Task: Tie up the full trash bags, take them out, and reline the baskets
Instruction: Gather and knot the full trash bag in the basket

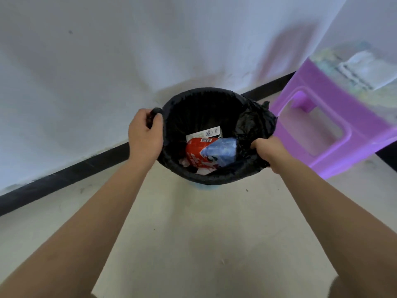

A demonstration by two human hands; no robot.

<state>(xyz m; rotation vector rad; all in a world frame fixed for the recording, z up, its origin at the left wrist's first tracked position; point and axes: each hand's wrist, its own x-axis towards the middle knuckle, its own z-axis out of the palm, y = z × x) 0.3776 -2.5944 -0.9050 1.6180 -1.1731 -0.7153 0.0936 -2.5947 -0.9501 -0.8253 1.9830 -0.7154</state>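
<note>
A black trash bag (193, 108) lines a small basket on the floor by the wall; only a sliver of the light blue basket (207, 187) shows under the bag's near rim. Inside lie a red carton (195, 154), a white box (206, 132) and a blue wrapper (223, 149). My left hand (145, 136) grips the bag's left rim, fingers curled round a bunched bit of plastic. At the right rim my right hand (269, 151) grips a gathered fold of the bag, which is pulled up loose there.
A purple plastic stool (322, 134) stands right of the basket, with a clear packet of folded cloth (361, 69) on top. A white wall with a black skirting strip (64, 177) runs behind. Pale floor (204, 244) lies in front.
</note>
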